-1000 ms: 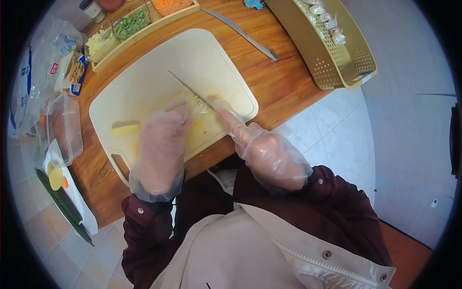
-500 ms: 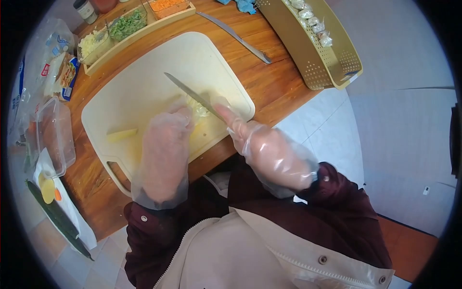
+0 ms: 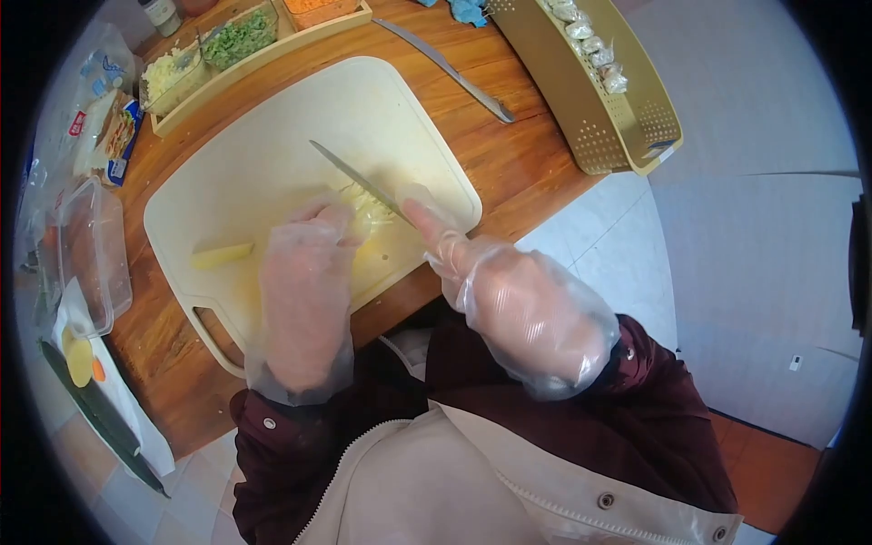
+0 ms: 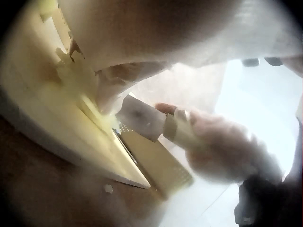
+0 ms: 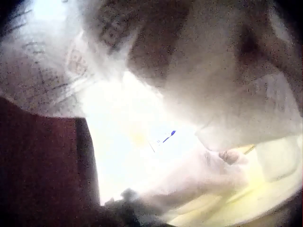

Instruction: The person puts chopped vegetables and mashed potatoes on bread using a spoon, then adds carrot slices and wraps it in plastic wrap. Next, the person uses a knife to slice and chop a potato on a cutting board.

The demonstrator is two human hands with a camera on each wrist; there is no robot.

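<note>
Wooden worktop point(image 3: 509, 154) carries a cream cutting board point(image 3: 272, 136) near its front edge. On the board's middle, the gloved right hand point(image 3: 509, 300) grips a knife point(image 3: 359, 182), blade running diagonally toward the far-left corner. The left hand point(image 3: 304, 291), fingers curled, holds down pale yellow food point(image 3: 368, 211) beside the blade.

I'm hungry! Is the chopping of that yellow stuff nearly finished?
Partly. A chopped pale pile lies by the knife. The right hand holds that knife, and the left hand steadies the piece being cut. One yellow stick waits uncut on the cutting board.
</note>
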